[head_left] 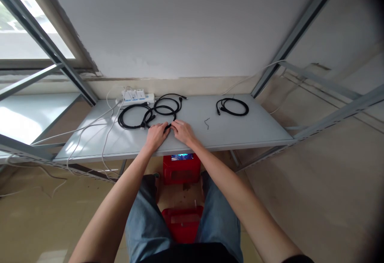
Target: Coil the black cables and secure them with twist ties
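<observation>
Both hands rest on a grey metal shelf (195,135), close together near its front edge. My left hand (156,134) and my right hand (183,131) pinch a black cable (163,110) between them, fingers curled on its near loop. That cable lies in loose coils running back toward a white power strip (136,96). A second black cable (233,106), neatly coiled, lies apart to the right.
White cords (90,127) trail from the power strip over the shelf's left front edge. A small black twist tie (207,123) lies right of my hands. Red crates (181,168) stand on the floor below. Metal uprights flank the shelf; a wall is behind.
</observation>
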### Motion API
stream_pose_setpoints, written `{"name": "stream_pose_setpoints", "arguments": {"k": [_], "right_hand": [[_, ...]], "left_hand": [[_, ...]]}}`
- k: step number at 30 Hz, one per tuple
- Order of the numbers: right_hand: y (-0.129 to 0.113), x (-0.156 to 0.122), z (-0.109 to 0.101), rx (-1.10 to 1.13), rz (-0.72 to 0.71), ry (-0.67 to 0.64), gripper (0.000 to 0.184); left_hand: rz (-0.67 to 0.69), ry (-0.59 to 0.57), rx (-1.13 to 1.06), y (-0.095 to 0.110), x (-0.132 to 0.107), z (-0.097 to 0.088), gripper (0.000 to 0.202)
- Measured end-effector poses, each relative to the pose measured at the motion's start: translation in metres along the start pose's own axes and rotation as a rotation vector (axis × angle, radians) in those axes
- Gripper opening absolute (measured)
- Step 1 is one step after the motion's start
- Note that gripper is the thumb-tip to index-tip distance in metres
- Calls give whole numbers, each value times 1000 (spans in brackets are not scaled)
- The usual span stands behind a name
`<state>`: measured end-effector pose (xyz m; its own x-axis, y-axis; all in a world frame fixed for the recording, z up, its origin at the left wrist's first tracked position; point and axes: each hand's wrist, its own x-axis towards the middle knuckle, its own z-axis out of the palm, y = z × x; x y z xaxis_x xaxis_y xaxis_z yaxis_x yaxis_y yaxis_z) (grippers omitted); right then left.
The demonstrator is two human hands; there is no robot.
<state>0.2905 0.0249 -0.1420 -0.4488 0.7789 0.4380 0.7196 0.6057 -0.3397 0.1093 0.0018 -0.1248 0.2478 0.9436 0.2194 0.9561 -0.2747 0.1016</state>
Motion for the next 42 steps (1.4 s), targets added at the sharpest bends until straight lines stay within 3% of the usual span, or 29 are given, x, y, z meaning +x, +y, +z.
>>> {"name": "stream_pose_setpoints", "arguments": {"k": [21,42], "right_hand": [[-5,-2,-2,15,21,163,19],[-5,-5,-1,76,16,111,10]], "left_hand": [[-102,-27,28,5,1,-3,27],[-120,-55,72,6,-1,-4,31]]}}
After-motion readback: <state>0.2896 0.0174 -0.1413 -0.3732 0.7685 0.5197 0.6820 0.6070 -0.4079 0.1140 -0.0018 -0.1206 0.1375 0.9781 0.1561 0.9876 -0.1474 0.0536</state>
